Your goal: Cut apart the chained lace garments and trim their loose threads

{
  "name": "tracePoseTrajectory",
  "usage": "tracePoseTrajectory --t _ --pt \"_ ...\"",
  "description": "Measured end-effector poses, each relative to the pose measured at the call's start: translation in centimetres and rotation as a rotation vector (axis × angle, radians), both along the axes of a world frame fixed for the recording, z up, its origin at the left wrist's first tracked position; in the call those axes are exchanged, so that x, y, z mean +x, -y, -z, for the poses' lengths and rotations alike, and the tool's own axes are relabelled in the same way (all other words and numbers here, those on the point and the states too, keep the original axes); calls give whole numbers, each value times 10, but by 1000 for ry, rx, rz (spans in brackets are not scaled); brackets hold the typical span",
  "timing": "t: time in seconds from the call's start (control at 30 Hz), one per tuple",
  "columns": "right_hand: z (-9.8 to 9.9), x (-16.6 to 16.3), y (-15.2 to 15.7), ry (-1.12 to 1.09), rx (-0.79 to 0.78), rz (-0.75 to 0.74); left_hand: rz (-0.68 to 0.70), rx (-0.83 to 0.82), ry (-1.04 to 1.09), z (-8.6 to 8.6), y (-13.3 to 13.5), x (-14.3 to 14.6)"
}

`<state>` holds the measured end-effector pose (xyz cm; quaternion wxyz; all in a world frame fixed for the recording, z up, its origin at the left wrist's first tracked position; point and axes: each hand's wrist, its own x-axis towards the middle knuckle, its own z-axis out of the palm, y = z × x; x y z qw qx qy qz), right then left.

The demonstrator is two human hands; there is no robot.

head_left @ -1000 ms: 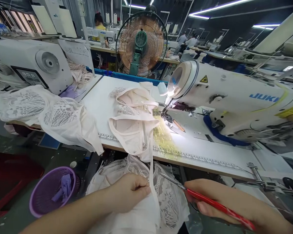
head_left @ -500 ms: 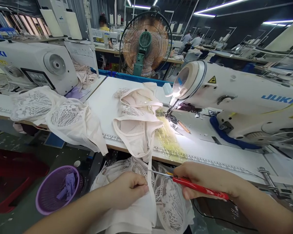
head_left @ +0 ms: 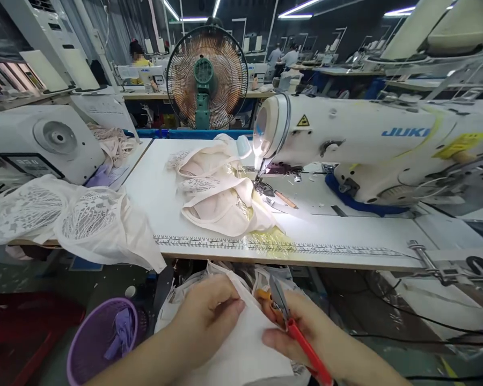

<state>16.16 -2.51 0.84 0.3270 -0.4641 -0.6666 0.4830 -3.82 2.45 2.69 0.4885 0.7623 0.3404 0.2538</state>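
My left hand (head_left: 209, 316) pinches the edge of a white piece of bra fabric (head_left: 245, 343) above my lap, thumb against fingers. Close on its right, my right hand (head_left: 301, 321) is wrapped round a pair of scissors (head_left: 280, 300) whose blades point up and away; a red handle and an orange grip show. More white lace-trimmed pieces lie beneath the hands, mostly covered. On the table rests a cream bra (head_left: 221, 209), its right end beside the needle of the sewing machine (head_left: 362, 128).
A second sewing machine (head_left: 44, 139) stands left, with a lace bra (head_left: 92, 214) hanging over the table edge. Below is a purple basket (head_left: 100, 332) with cloth inside. A wooden-handled tool (head_left: 285, 199) lies near the needle. Behind the table stands a fan (head_left: 203, 72).
The strap that ran from the table bra down to my left hand no longer hangs there. The scissors have swung from pointing left across it to pointing up. The view has shifted right.
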Motion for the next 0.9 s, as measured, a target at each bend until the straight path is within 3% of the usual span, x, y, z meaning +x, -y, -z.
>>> tracePoseTrajectory --t 0.13,0.33,0.43,0.63,0.7,0.83,0.9 --pt "5 -4 12 85 124 206 -81 73 50 7 -1 3" --pt "21 7 25 51 216 326 -331 -42 98 22 10 8" --pt "34 7 32 19 208 431 -418 -12 77 28 17 10" --pt "41 1 40 -90 37 592 -416 99 45 30 23 14" --pt "40 -1 41 -121 8 622 -442 -6 56 27 23 14" --pt "39 -2 43 -130 0 688 -385 -493 277 22 19 17" --pt "38 0 43 -109 -3 664 -341 -594 338 21 17 17"
